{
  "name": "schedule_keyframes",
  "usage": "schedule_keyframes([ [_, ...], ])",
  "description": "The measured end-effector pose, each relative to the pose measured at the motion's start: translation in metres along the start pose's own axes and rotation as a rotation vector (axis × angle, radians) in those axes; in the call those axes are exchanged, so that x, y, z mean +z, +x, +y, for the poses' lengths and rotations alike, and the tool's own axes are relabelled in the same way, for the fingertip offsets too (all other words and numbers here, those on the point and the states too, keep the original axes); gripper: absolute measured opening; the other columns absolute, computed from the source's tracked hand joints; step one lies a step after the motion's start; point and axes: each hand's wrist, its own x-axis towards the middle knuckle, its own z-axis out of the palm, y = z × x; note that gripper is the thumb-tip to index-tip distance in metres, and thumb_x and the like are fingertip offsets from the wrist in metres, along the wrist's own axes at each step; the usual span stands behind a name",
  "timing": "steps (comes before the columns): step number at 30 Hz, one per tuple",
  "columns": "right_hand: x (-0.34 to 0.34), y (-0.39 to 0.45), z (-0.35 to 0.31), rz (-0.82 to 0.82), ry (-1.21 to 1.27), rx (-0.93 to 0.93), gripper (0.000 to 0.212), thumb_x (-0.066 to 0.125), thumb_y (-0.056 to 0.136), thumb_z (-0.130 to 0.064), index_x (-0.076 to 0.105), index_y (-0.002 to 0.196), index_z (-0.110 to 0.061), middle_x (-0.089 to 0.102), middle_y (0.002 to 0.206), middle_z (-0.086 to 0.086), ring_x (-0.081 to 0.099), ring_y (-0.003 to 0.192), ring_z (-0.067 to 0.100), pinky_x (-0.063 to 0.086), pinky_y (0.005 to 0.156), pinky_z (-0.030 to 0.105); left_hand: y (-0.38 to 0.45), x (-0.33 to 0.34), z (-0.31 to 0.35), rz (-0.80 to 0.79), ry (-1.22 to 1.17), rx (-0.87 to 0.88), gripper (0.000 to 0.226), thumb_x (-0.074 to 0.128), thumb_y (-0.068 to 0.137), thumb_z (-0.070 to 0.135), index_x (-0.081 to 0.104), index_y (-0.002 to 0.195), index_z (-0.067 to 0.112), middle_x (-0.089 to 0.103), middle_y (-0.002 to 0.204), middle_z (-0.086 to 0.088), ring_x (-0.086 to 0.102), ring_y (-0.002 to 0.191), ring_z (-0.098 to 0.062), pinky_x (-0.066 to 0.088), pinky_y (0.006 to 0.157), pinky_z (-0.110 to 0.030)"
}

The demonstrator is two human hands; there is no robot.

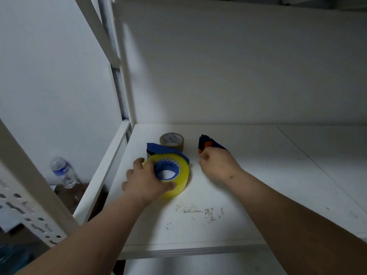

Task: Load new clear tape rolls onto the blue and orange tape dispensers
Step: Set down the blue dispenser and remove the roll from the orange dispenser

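Observation:
A thick, yellowish clear tape roll [179,165] sits on the blue dispenser [162,148], its blue hub [165,171] showing through the core. My left hand [146,180] grips this roll from the left, thumb on its near side and fingers over its top. To the right lies a second dispenser [207,142], dark blue with an orange part. My right hand [217,165] is curled right in front of it, fingertips at its orange edge; whether it grips it I cannot tell. Both stand on the white shelf [268,185].
A brown tape roll [172,141] lies flat just behind the blue dispenser. White shelf uprights [117,62] rise at the left. A plastic water bottle [62,172] stands lower down, left of the shelf. Scuff marks [200,212] mark the shelf's front.

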Motion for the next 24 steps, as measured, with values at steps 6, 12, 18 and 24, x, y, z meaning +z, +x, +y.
schedule_keyframes([
  [6,-0.011,0.008,0.028,0.131,-0.195,0.052,0.043,0.046,0.079,-0.043,0.058,0.112,-0.018,0.052,0.112,0.011,0.048,0.102,0.033,0.038,0.077,0.034,-0.01,0.006,0.026,0.26,0.047,-0.002,0.075,0.061,0.074,0.056,0.039,0.142,0.034,0.03,0.153,0.0,0.027,0.138,-0.03,0.028,0.105,-0.05],
  [12,0.002,0.009,0.048,-0.172,-0.213,0.143,0.083,0.047,0.056,-0.08,0.042,0.127,-0.038,0.03,0.139,0.007,0.037,0.12,0.033,0.028,0.096,0.044,-0.015,0.014,0.049,0.28,0.049,0.014,0.063,0.06,0.076,0.048,0.046,0.136,0.037,0.034,0.149,0.001,0.03,0.135,-0.029,0.029,0.104,-0.048],
  [18,0.001,0.007,0.067,-0.127,-0.107,0.037,0.037,0.049,0.065,-0.07,0.052,0.084,-0.039,0.036,0.112,0.001,0.048,0.099,0.029,0.02,0.083,0.033,-0.024,0.026,0.067,0.276,0.021,0.005,0.05,0.062,0.08,0.045,0.053,0.128,0.035,0.041,0.145,0.002,0.031,0.133,-0.028,0.028,0.103,-0.046],
  [24,0.002,-0.005,0.074,-0.026,0.099,-0.007,0.022,0.063,0.074,-0.054,0.05,0.08,-0.036,0.041,0.127,0.003,0.046,0.107,0.032,0.031,0.099,0.038,-0.029,0.038,0.096,0.155,-0.242,0.125,0.048,0.064,0.087,0.035,0.057,0.132,0.018,0.059,0.13,-0.005,0.055,0.113,-0.019,0.044,0.094,-0.031],
])
